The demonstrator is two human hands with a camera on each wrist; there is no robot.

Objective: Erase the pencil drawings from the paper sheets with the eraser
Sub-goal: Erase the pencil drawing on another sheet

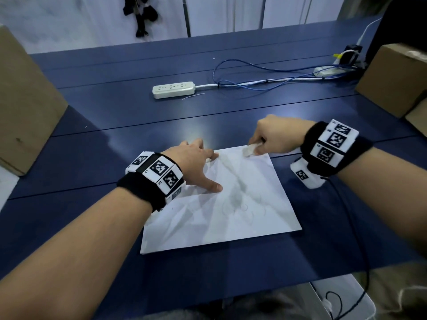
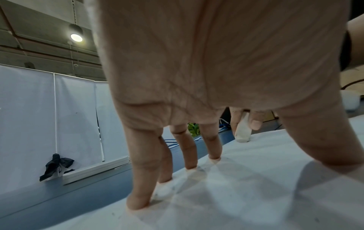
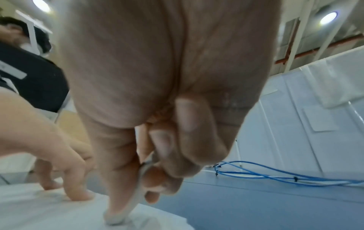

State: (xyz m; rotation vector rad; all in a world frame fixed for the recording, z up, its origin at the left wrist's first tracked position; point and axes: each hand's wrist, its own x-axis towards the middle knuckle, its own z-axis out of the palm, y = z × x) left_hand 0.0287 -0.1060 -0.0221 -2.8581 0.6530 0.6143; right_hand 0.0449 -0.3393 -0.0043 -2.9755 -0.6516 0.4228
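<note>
Head view: the left hand (image 1: 196,162) spreads flat on the paper sheet (image 1: 231,204) on the tabletop (image 1: 115,135); the right hand (image 1: 277,137) pinches the eraser (image 1: 250,150) at the far corner.

Left wrist view: fingertips (image 2: 138,203) press the paper.

Right wrist view: the eraser sits near the edge; a hard stroke could crumple the corner.

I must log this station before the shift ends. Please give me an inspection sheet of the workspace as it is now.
Surface: dark blue table.
Job's things: creased paper sheet with faint pencil marks; eraser touches its far edge.
Clutter: cardboard boxes at both sides.
Grippers: left hand presses the sheet with spread fingertips; right hand pinches the eraser.
Cables: power strip, blue cable.
Surroundings: white partition panels.
</note>
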